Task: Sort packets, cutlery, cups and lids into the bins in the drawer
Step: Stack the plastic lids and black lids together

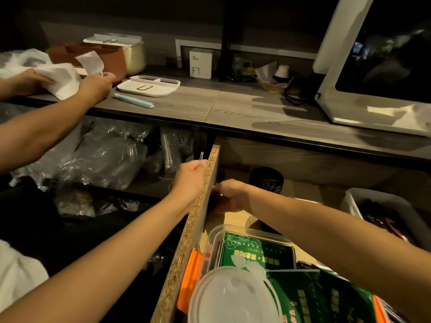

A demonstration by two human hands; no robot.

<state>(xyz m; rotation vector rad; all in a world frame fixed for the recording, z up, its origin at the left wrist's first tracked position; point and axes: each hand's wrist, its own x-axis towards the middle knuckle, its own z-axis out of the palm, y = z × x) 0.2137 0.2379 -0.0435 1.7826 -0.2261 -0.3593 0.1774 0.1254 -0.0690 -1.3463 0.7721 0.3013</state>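
Ahead I see the grey counter (pixel 210 106) carrying a white tray (pixel 149 86), a pale blue pen-like stick (pixel 134 100) and a white box (pixel 201 63); another person's hands work white tissue at far left. The drawer (pixel 193 229) side panel stands between my hands. My left hand (pixel 190 180) curls its fingers over that chipboard edge. My right hand (pixel 229 195) sits inside the drawer, fingers curled on something dark I cannot make out. Nearer me, a clear lid (pixel 233 297) rests over green packets (pixel 256 252) in a clear bin (pixel 215 236).
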